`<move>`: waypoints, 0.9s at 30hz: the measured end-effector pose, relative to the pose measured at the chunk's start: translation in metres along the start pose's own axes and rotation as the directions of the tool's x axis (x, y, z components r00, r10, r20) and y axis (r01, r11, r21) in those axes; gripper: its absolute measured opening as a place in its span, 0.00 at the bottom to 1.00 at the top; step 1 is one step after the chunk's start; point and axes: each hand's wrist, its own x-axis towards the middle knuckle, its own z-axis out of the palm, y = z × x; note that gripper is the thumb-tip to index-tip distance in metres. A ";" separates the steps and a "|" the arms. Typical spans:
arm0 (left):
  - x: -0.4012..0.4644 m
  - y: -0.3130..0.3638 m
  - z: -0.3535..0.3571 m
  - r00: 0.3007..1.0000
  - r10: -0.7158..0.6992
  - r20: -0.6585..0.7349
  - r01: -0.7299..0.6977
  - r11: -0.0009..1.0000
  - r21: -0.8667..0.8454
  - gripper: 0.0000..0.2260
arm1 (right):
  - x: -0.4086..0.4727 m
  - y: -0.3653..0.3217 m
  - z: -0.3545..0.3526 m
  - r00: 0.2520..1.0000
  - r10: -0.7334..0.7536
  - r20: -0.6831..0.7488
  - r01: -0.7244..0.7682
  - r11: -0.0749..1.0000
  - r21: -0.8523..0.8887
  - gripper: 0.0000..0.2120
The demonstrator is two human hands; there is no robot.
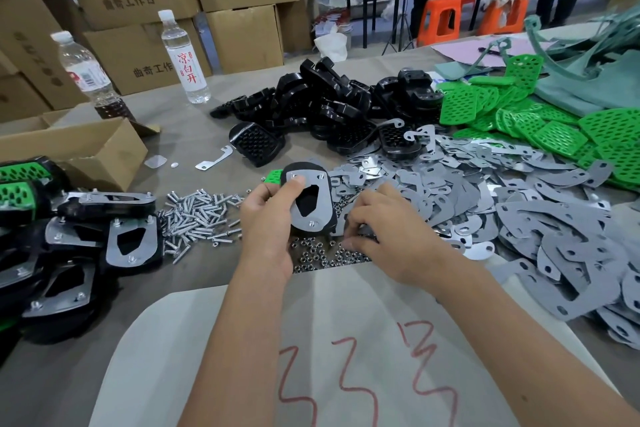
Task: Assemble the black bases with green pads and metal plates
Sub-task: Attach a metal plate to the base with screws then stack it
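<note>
Currently, the person's left hand (273, 218) holds a half-built unit just above the table: a black moulded plastic base (330, 218) with a flat grey metal plate with a cut-out centre (304, 215) laid on its back, and a corner of a green perforated pad (274, 176) peeking out behind. The thumb presses the plate's upper edge while the fingers curl round the base's left side, so the stack is pinched together. The right hand (377, 229) reaches down, fingertips bunched over a scatter of small silver hex nuts (318, 255); whether it already pinches one cannot be told.

To the left lie loose silver screws (197, 215) and a stack of finished black-and-green assemblies (86, 236). Further back are a heap of black bases (329, 104), a spread of green pads (540, 125) and, on the right, a pile of grey plates (519, 204).

The base looks rigid and light, and the plate thin and stiff with possibly sharp edges. Gripping the stack by its rim probably keeps the holes aligned. The tiny nuts seem slippery and call for a fingertip pinch.
</note>
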 end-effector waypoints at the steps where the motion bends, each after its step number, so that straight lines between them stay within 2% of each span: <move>1: 0.000 0.000 0.000 1.000 0.001 0.001 -0.001 1.000 -0.002 0.08 | 0.000 0.000 0.000 1.000 -0.001 0.011 0.001 1.000 0.000 0.08; 7: -0.001 -0.001 0.001 1.000 0.000 -0.004 0.000 1.000 -0.021 0.08 | 0.000 -0.003 -0.002 0.998 -0.002 0.056 -0.001 0.999 0.039 0.09; 10: 0.001 -0.001 0.000 1.000 0.004 -0.007 -0.004 1.000 -0.008 0.08 | 0.000 -0.004 -0.001 0.999 0.029 -0.015 -0.028 0.999 0.042 0.09; 13: 0.002 -0.002 0.000 1.000 0.009 0.015 -0.009 1.000 0.019 0.07 | -0.002 -0.001 -0.003 0.961 0.177 -0.215 -0.083 0.919 0.386 0.09; 16: 0.001 -0.004 0.001 0.997 0.035 0.062 -0.041 0.995 0.092 0.10 | -0.002 0.002 -0.009 0.904 0.263 -0.338 -0.007 0.798 0.603 0.08; 20: -0.003 -0.009 0.005 0.985 0.069 0.157 -0.103 0.970 0.219 0.08 | -0.001 0.005 -0.011 0.865 0.300 -0.402 0.097 0.687 0.720 0.07; 23: -0.005 -0.013 0.009 0.980 0.061 0.190 -0.108 0.963 0.245 0.07 | 0.000 0.005 -0.011 0.855 0.306 -0.418 0.137 0.644 0.752 0.09; 27: -0.007 -0.013 0.012 0.979 0.044 0.199 -0.089 0.971 0.224 0.07 | 0.002 0.005 -0.010 0.861 0.275 -0.428 0.137 0.685 0.715 0.09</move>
